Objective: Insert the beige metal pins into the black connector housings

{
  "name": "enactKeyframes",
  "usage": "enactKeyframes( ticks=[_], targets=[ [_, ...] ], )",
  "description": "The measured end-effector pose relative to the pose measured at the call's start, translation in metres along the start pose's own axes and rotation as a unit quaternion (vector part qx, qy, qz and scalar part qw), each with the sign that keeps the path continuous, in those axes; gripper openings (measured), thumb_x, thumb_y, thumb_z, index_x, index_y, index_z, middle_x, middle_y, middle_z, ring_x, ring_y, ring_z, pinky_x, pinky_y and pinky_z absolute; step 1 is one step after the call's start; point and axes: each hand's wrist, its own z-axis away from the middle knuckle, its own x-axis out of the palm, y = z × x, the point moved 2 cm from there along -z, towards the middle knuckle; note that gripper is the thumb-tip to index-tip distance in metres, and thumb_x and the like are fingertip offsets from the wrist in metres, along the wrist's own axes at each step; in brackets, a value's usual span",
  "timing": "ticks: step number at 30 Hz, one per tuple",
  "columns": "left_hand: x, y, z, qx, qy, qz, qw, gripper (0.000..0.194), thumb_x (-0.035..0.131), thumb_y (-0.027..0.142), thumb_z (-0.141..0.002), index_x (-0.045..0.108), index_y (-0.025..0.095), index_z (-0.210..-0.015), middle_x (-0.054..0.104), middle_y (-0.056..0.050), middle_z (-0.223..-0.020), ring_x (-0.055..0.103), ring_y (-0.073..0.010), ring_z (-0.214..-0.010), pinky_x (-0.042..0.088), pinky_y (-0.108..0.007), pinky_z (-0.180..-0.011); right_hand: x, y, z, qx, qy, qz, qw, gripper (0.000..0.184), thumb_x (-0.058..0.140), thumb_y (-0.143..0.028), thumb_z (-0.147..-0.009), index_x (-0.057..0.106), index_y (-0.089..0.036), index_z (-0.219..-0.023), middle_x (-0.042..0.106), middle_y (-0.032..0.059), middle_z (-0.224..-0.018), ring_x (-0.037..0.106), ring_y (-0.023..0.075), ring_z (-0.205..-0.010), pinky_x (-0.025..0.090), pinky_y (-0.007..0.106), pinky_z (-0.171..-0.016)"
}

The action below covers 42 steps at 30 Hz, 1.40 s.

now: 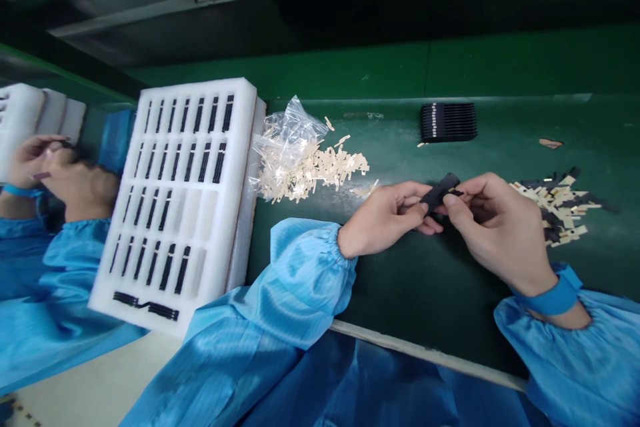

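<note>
My left hand (387,219) and my right hand (493,227) meet over the green work surface (410,280). Both pinch a small black strip-shaped part (440,191) between thumb and fingers, the left at its lower end, the right at its upper end. A heap of small beige tabs (313,170) spills from a clear plastic bag (290,133) just left of my left hand. To the right of my right hand lies a pile of beige and black peeled scraps (563,207). Both forearms wear blue sleeves.
A white foam tray (235,147) with slots holding several black strips stands at the left. A stack of black parts (449,122) lies at the back. A co-worker's hands (60,177) in blue sleeves work at the far left beside another white foam tray (23,120).
</note>
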Motion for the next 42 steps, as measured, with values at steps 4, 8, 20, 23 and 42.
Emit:
enactKeyframes(
  ticks=[4, 8, 20, 23, 42],
  targets=[
    [0.000, 0.000, 0.000, 0.001, 0.000, 0.006, 1.000, 0.024, 0.066, 0.020, -0.096, 0.066, 0.010, -0.118, 0.076, -0.009, -0.099, 0.076, -0.0122, -0.082, 0.063, -0.024, -0.081, 0.001, 0.000, 0.000, 0.000, 0.000, 0.003, 1.000, 0.010, 0.069, -0.025, -0.093, 0.060, -0.024, -0.087, 0.064, -0.0017, -0.071, 0.061, 0.0131, -0.057, 0.049, 0.025, -0.051],
    [0.000, 0.000, 0.000, 0.000, 0.002, 0.014, 1.000, 0.022, 0.067, 0.020, -0.095, 0.067, 0.010, -0.115, 0.075, -0.007, -0.092, 0.075, -0.0125, -0.080, 0.062, -0.025, -0.081, 0.002, -0.001, 0.000, -0.003, 0.002, 0.004, 1.000, 0.011, 0.069, -0.024, -0.092, 0.060, -0.024, -0.087, 0.063, -0.0024, -0.069, 0.061, 0.0127, -0.056, 0.049, 0.024, -0.050],
    [0.001, -0.002, -0.001, 0.011, 0.000, 0.023, 1.000, 0.020, 0.068, 0.019, -0.093, 0.067, 0.011, -0.111, 0.074, -0.005, -0.086, 0.075, -0.0129, -0.080, 0.062, -0.026, -0.081, 0.003, -0.003, 0.001, 0.006, 0.013, 0.023, 1.000, 0.012, 0.067, -0.027, -0.092, 0.059, -0.024, -0.085, 0.066, -0.0014, -0.070, 0.062, 0.0140, -0.056, 0.050, 0.025, -0.050],
    [0.000, -0.003, -0.001, 0.015, 0.001, 0.022, 1.000, 0.021, 0.069, 0.021, -0.093, 0.067, 0.012, -0.111, 0.074, -0.005, -0.086, 0.075, -0.0131, -0.080, 0.062, -0.027, -0.082, 0.004, -0.001, 0.003, 0.009, 0.018, 0.039, 0.999, 0.013, 0.068, -0.028, -0.092, 0.059, -0.024, -0.084, 0.067, -0.0010, -0.072, 0.062, 0.0143, -0.057, 0.049, 0.026, -0.050],
    [0.007, -0.006, -0.001, 0.033, 0.054, 0.035, 0.997, 0.029, 0.074, 0.036, -0.090, 0.057, 0.014, -0.099, 0.076, -0.008, -0.091, 0.073, -0.0119, -0.073, 0.058, -0.024, -0.070, -0.009, -0.011, 0.004, -0.022, 0.145, 0.087, 0.985, 0.034, 0.072, -0.032, -0.092, 0.058, -0.025, -0.122, 0.066, 0.0049, -0.088, 0.063, 0.0183, -0.062, 0.047, 0.033, -0.052]
  ],
)
